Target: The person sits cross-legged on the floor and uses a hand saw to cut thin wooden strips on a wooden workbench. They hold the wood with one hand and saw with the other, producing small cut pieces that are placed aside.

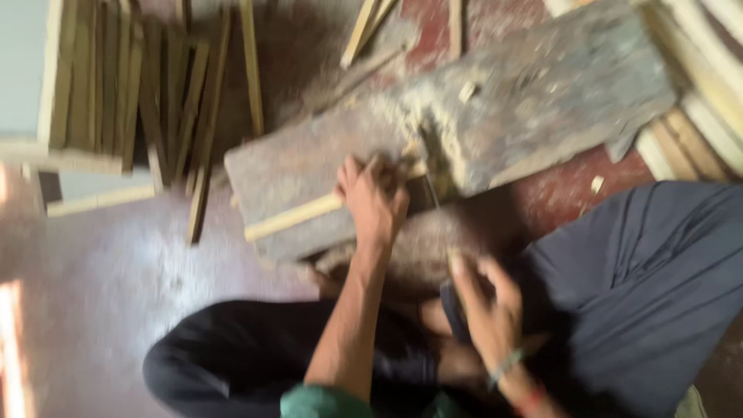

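Left hand [374, 203] clamped on pale wood strip [298, 217] at frame centre, atop weathered plank [542, 101]; long axis lower-left to upper-right. Right hand [487, 306] lower right, grip unclear. Heavy blur throughout.

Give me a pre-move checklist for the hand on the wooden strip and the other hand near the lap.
1. Left hand on the wooden strip: ok, fingers rest over its end.
2. Strip supported: ok, it lies across the worn plank.
3. Right hand free of the strip: ok, it is near the lap, apart from it.
4. What the right hand holds: cannot tell, too blurred.
5. Sawdust on the plank around the strip: not ok, a pale heap sits beside the left hand.
6. Loose strips on the floor: ok, apart from both hands.
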